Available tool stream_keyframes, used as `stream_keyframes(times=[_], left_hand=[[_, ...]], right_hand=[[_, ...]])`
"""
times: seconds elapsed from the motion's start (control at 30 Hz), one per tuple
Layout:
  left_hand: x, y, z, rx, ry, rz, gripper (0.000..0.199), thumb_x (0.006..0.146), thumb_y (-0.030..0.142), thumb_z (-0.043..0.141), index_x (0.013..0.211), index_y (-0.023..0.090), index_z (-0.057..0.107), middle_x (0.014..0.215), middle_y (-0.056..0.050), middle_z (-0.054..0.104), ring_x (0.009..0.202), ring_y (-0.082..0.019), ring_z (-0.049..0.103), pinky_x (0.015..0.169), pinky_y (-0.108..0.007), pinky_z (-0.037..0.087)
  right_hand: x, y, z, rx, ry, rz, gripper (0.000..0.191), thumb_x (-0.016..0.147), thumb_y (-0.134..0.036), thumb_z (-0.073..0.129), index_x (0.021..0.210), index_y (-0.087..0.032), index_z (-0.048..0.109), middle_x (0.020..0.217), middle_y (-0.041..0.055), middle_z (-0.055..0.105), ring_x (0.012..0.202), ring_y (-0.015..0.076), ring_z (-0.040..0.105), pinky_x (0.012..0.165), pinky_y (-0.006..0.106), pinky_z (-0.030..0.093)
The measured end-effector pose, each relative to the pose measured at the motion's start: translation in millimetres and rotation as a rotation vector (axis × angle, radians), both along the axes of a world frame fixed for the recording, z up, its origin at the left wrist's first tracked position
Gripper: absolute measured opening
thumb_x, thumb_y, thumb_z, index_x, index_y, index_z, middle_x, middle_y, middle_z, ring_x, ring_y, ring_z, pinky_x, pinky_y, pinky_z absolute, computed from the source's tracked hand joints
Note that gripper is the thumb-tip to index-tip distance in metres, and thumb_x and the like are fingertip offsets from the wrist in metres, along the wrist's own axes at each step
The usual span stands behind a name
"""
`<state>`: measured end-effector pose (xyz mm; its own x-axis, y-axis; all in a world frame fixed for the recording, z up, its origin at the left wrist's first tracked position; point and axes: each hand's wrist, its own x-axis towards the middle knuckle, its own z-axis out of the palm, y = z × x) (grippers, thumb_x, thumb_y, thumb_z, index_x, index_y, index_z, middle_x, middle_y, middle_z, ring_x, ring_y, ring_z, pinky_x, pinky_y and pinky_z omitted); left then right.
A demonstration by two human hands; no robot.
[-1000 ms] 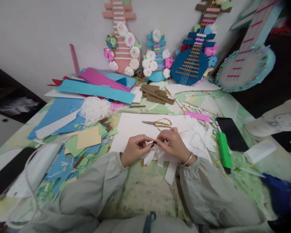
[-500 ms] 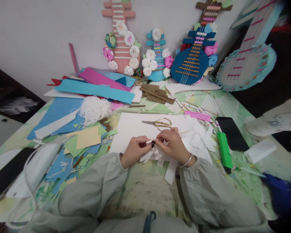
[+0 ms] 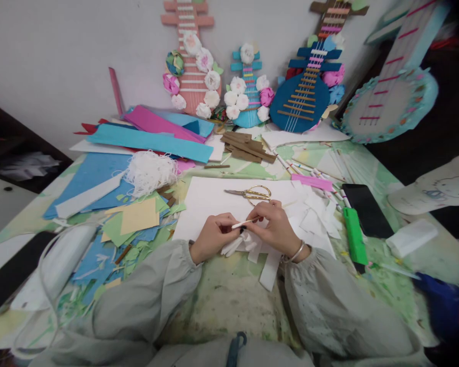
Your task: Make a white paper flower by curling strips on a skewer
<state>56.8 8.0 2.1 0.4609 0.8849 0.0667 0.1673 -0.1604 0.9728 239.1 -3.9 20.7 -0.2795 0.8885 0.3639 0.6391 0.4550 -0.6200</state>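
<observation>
My left hand (image 3: 215,237) is closed, its fingertips pinching white paper. My right hand (image 3: 271,227) is pinched around a thin, pale stick (image 3: 248,221) with a white tip, which points toward the left fingertips. Whether the tip is wrapped paper or part of the stick I cannot tell. Below the fingers hang bunched white paper strips (image 3: 235,245), and one longer strip (image 3: 270,271) reaches over the board's front edge. Gold-handled scissors (image 3: 248,192) lie just beyond the right hand on a white board (image 3: 199,199), handles partly hidden by it.
Cut white paper pieces (image 3: 317,214) lie right of the hands, beside a green box cutter (image 3: 354,234) and a black phone (image 3: 367,210). Green and blue scraps (image 3: 137,232) and a white string heap (image 3: 151,173) are at left. Decorated paper instruments (image 3: 302,99) lean at the back.
The white tip of the thin stick now shows more clearly between my fingertips, raised slightly above the paper. Both hands stay in nearly the same place.
</observation>
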Motion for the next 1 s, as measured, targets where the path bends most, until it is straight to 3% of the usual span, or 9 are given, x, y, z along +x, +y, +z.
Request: stream_keyframes(times=[0.3, 0.57, 0.7, 0.8, 0.87, 1.0], left_hand=[[-0.4, -0.8, -2.9, -0.059, -0.058, -0.011, 0.022, 0.069, 0.031, 0.072, 0.080, 0.012, 0.074, 0.071, -0.005, 0.060, 0.063, -0.011, 0.050, 0.055, -0.022, 0.036], [1.4, -4.3, 0.8, -0.017, -0.055, 0.030, 0.023, 0.077, 0.032, 0.063, 0.083, 0.012, 0.073, 0.071, -0.005, 0.060, 0.064, -0.011, 0.051, 0.056, -0.022, 0.038], [-0.2, -2.2, 0.3, 0.017, -0.007, 0.088, 0.021, 0.079, 0.028, 0.060, 0.081, 0.012, 0.073, 0.069, -0.004, 0.059, 0.062, -0.010, 0.049, 0.055, -0.022, 0.036], [-2.3, 0.7, -0.7, 0.020, 0.016, 0.098, 0.020, 0.078, 0.027, 0.061, 0.077, 0.012, 0.073, 0.068, -0.004, 0.058, 0.060, -0.010, 0.048, 0.054, -0.022, 0.035], [-2.8, 1.6, -0.4, 0.019, 0.025, 0.075, 0.020, 0.078, 0.027, 0.061, 0.075, 0.011, 0.072, 0.067, -0.004, 0.057, 0.060, -0.010, 0.048, 0.054, -0.022, 0.035], [-1.8, 0.7, 1.5, 0.033, 0.041, 0.031, 0.020, 0.078, 0.027, 0.060, 0.073, 0.010, 0.071, 0.065, -0.003, 0.056, 0.057, -0.009, 0.045, 0.052, -0.022, 0.032]], right_hand=[[2.4, 1.7, -3.0, 0.004, 0.075, 0.004, 0.019, 0.074, -0.031, 0.069, 0.066, -0.018, 0.057, 0.066, -0.0019, 0.062, 0.065, 0.0132, 0.053, 0.077, 0.033, 0.028], [2.4, 1.4, -3.0, 0.029, 0.072, 0.022, 0.013, 0.077, -0.027, 0.066, 0.068, -0.019, 0.060, 0.068, -0.0008, 0.062, 0.072, 0.0144, 0.056, 0.080, 0.034, 0.029], [3.4, 1.7, -3.9, 0.059, 0.019, 0.048, 0.004, 0.079, -0.021, 0.061, 0.082, -0.018, 0.059, 0.076, 0.0007, 0.062, 0.075, 0.0145, 0.056, 0.080, 0.033, 0.031], [5.2, 2.3, -3.9, 0.058, -0.024, 0.051, 0.013, 0.081, -0.021, 0.058, 0.093, -0.017, 0.056, 0.080, 0.0020, 0.062, 0.073, 0.0140, 0.055, 0.078, 0.031, 0.033], [5.8, 2.6, -3.2, 0.034, -0.085, 0.061, 0.009, 0.084, -0.025, 0.055, 0.087, -0.016, 0.056, 0.073, 0.0014, 0.061, 0.069, 0.0140, 0.052, 0.075, 0.030, 0.032], [4.0, 3.2, -2.0, -0.042, -0.189, 0.072, 0.028, 0.087, -0.034, 0.052, 0.066, -0.017, 0.056, 0.059, -0.0003, 0.057, 0.063, 0.0130, 0.049, 0.072, 0.030, 0.028]])
